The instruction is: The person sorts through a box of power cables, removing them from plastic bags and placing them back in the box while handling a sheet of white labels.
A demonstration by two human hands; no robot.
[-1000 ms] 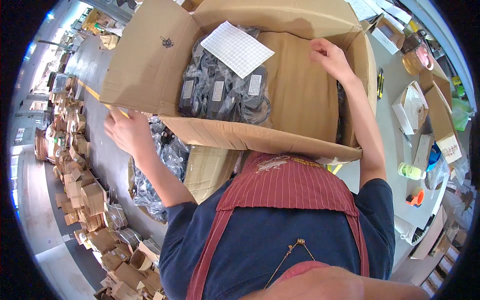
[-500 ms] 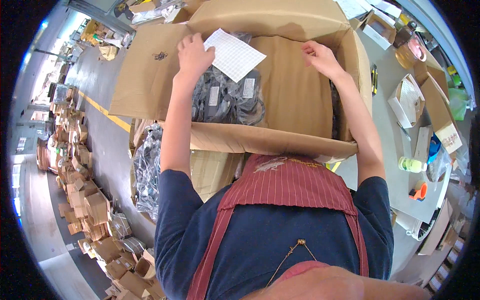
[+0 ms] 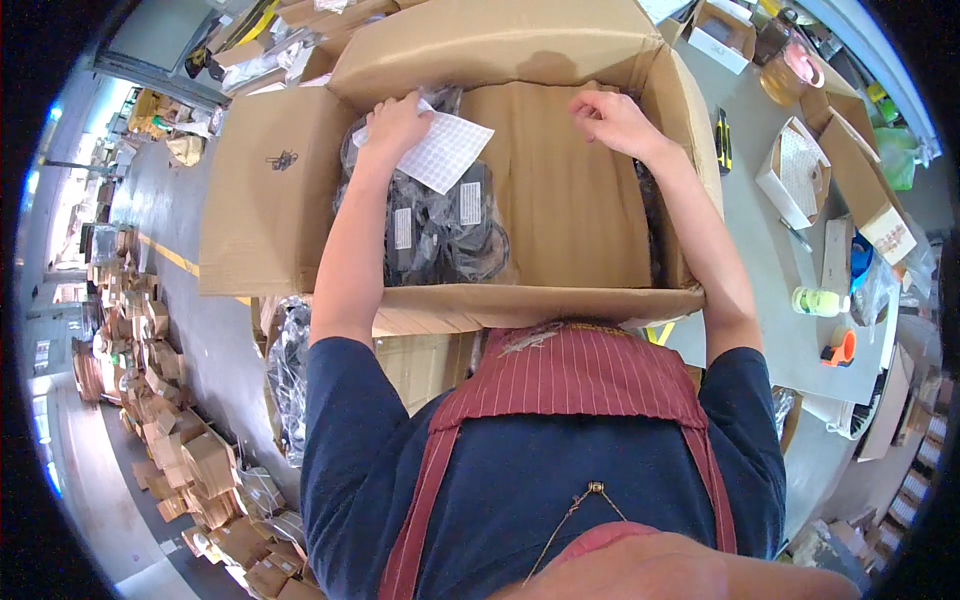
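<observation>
A white sheet of small round stickers (image 3: 446, 152) lies over bagged black devices in an open cardboard box (image 3: 480, 300). My left hand (image 3: 398, 128) is closed on the sheet's left end, fingers curled over it. Clear plastic wraps the black devices (image 3: 440, 235), and white labels show on two of them. To their right, a flat brown cardboard sheet (image 3: 572, 190) covers the rest of the box. Above that sheet's far right part is my right hand (image 3: 612, 120), its thumb and fingertips pinched together. Whatever they hold, if anything, is too small to make out.
On the grey table at right are a yellow-black utility knife (image 3: 723, 140), a white open carton (image 3: 795, 172), a pale green bottle (image 3: 820, 302) and an orange tape roll (image 3: 838, 347). Another box of bagged items (image 3: 290, 370) stands lower left. Piled cartons (image 3: 205, 465) line the left floor.
My left hand has moved onto the sticker sheet and its fingers have closed over the edge. My right hand stays pinched above the cardboard. The whole view has shifted slightly.
</observation>
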